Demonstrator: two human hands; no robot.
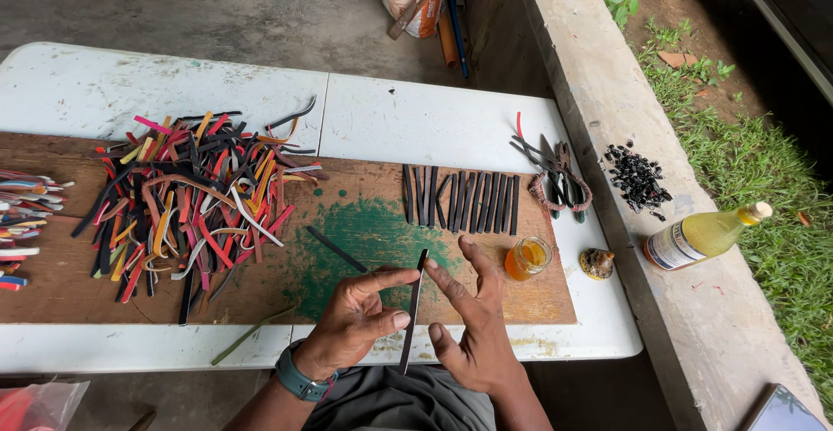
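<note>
Both hands hold one thin black strip (413, 308) upright above the near edge of the wooden board (52, 292) that lies on the white surface (434, 118). The left hand (351, 322) pinches it between thumb and forefinger, while the fingers (451, 288) of the right hand (473, 318) are closed lightly against its other side, the remaining fingers spread. The strip is narrow and looks flexible, so uneven pressure from either side could bend it or let it slide through the pinch and drop off the near edge, towards the lap. Just to the right of the right hand stands a small open jar of orange liquid (527, 257); a sweep of that hand outward could tip it onto the board and wet the row of black strips (460, 201) laid out beyond. A single loose strip (337, 250) lies close in front of the left hand and could be knocked askew. The big heap of coloured strips (195, 192) sits well to the left, and the pliers (560, 184) and the yellow bottle (703, 236) are far enough off to be safe.
</note>
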